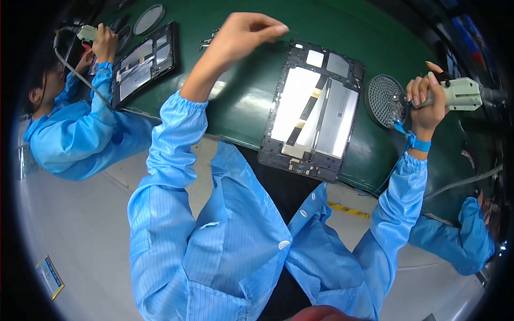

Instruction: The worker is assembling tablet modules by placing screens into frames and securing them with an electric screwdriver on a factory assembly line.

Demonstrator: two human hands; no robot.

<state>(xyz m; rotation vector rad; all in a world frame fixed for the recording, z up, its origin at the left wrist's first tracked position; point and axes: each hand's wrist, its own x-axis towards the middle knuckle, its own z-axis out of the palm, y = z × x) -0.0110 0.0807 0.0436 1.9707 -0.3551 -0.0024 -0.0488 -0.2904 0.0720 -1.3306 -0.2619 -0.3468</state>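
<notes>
An opened tablet [313,107] lies on the green bench in front of me, its batteries, flex cables and boards exposed. My left hand [241,40] is raised beyond its far left corner, thumb and fingers pinched together. Anything in that pinch is too small to make out. On the right, my right hand [428,96] is wrapped round a pale electric screwdriver [465,94], beside a round dimpled screw tray [384,100] that holds small shiny pieces. A blue wrist strap [417,142] sits on my right wrist.
At the left a co-worker in blue [88,134] holds a similar tool over another opened tablet [144,67], near a round tray [149,20]. Small metal parts [206,43] lie behind my left wrist. Another person's blue sleeve [455,241] shows at the right. A cable [463,181] crosses the bench there.
</notes>
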